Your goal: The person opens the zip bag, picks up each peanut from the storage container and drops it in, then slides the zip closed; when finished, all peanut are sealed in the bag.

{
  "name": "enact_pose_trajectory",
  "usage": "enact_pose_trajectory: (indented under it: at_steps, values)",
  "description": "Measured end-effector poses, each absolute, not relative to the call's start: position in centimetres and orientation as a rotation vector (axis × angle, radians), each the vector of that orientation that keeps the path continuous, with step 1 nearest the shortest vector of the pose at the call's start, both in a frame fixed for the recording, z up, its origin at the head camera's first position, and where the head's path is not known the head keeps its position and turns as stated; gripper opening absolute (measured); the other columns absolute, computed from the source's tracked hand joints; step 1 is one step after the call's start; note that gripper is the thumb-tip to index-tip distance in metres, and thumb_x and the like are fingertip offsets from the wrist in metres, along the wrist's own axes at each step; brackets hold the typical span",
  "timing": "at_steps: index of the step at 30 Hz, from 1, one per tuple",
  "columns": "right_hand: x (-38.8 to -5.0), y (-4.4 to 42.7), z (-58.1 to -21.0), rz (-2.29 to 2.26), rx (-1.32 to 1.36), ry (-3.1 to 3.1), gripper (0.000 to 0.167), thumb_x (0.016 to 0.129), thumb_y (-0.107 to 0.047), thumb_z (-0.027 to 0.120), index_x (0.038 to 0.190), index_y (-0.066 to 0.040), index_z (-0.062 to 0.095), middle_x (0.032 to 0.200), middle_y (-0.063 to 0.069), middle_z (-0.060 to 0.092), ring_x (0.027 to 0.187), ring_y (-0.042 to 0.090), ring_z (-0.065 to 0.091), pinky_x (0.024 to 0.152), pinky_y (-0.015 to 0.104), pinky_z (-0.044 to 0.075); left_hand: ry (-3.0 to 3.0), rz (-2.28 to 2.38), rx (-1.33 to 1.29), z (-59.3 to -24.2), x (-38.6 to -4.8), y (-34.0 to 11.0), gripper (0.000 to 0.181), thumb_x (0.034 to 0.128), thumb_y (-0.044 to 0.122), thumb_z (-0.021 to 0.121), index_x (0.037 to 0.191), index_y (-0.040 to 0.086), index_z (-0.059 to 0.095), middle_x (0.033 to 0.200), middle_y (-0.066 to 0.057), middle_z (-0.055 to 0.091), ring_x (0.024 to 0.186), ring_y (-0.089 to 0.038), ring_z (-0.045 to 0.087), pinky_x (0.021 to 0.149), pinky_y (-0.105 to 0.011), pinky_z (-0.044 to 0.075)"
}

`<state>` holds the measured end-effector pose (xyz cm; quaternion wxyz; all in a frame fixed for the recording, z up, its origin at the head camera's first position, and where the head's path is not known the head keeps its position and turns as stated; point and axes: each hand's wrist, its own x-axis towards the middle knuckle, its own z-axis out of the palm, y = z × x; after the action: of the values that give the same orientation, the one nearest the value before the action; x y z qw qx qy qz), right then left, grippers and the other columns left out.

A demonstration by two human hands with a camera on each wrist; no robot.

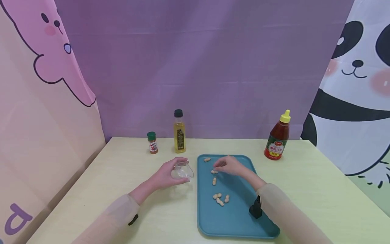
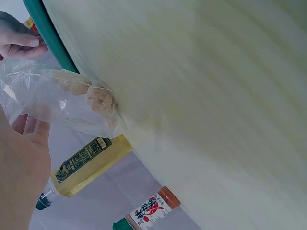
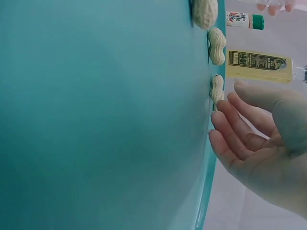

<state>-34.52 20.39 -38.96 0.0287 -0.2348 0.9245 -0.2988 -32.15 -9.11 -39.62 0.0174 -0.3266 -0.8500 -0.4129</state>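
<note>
My left hand (image 1: 167, 175) holds a clear plastic bag (image 1: 182, 170) upright over the table, left of the blue tray (image 1: 237, 223). In the left wrist view, a few peanuts (image 2: 100, 99) show through the bottom of the bag (image 2: 62, 103). Over the far part of the tray, my right hand (image 1: 230, 165) reaches down to an unshelled peanut (image 1: 214, 172). In the right wrist view, the thumb and bent fingers stay apart beside that peanut (image 3: 217, 87); whether a fingertip touches it is hard to tell. Several more peanuts (image 1: 220, 202) lie along the tray's left half.
Behind the bag stand a small green-capped spice jar (image 1: 152, 143) and a bottle of yellow oil (image 1: 179, 134). A ketchup bottle (image 1: 276, 139) with a yellow cap stands beyond the tray at the right. A purple curtain (image 1: 213, 67) hangs behind the pale table (image 1: 122, 166).
</note>
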Motion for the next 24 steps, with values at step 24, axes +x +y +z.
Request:
enact_pose_trajectory:
  at_steps: [24]
  values:
    - [-34.54,20.64,-39.39,-0.827,-0.725,2.812,0.018,0.087,-0.021,0.066,0.096,-0.007,0.072,0.091,0.004,0.070,0.081,0.012,0.061,0.069,0.029,0.051,-2.636,-1.279,-1.030,-39.85,-32.40,-9.14,0.069,0.0763,0.035,0.077,0.134,0.017,0.044,0.133,0.001,0.055,0.123,-0.018,0.051,0.102,-0.042,0.043]
